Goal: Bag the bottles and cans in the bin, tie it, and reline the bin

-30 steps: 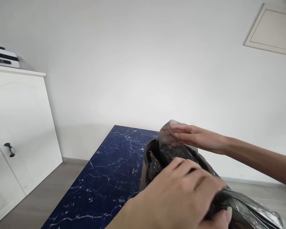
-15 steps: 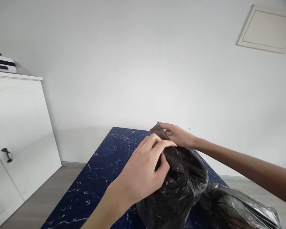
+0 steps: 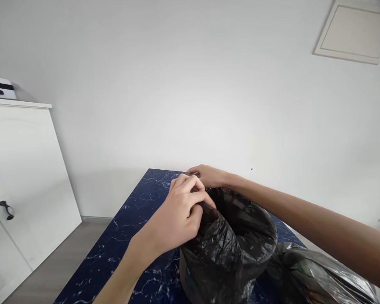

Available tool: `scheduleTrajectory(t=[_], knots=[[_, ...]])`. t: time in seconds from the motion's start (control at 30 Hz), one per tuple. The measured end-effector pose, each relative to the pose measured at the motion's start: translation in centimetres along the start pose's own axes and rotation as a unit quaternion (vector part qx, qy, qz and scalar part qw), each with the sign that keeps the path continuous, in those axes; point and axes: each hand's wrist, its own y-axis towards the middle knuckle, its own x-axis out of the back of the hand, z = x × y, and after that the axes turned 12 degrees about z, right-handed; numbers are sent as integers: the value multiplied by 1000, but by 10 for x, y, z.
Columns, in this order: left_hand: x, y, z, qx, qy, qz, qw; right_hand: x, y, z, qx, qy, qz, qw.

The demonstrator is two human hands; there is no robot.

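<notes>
A black plastic bag (image 3: 223,249) lines a round bin (image 3: 183,270), its edge folded over the rim and its mouth spread at the right. My left hand (image 3: 185,211) pinches the bag's edge at the near left of the rim, fingers curled. Just beyond it, my right hand (image 3: 205,175) grips the bag's edge at the far side, its fingertips partly behind my left hand. Most of the bin is covered by the bag; only a strip of its side shows at the left.
The bin stands on a dark blue marbled table (image 3: 129,223). A second, filled dark bag (image 3: 313,270) lies to its right. At the left is a white cabinet (image 3: 25,160) with a device (image 3: 1,88) on top. A white wall (image 3: 145,84) rises behind the table.
Both hands have moved left along the rim with the bag's edge. The bag's mouth now opens wider, showing its inside, and the raised flap has come down.
</notes>
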Motion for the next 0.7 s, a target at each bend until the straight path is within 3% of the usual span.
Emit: scheduleTrajectory(t=[0.1,0.23,0.37,0.43,0.57,0.7], knots=[[13,-5,10,-16,2,-13,1000,-2,4,4,3,7,21,1000],[34,-17,27,-28,-108,29,993,-4,4,2,3,27,26,999],[54,-32,42,-28,-158,28,987,-3,0,-4,0,48,43,998],[63,-37,46,2,-150,71,986,-1,-3,-8,5,67,62,996],[69,-41,49,48,-130,209,968,3,-10,-15,24,126,94,987],[59,-38,56,84,-75,234,966,8,-23,-21,32,145,83,985]])
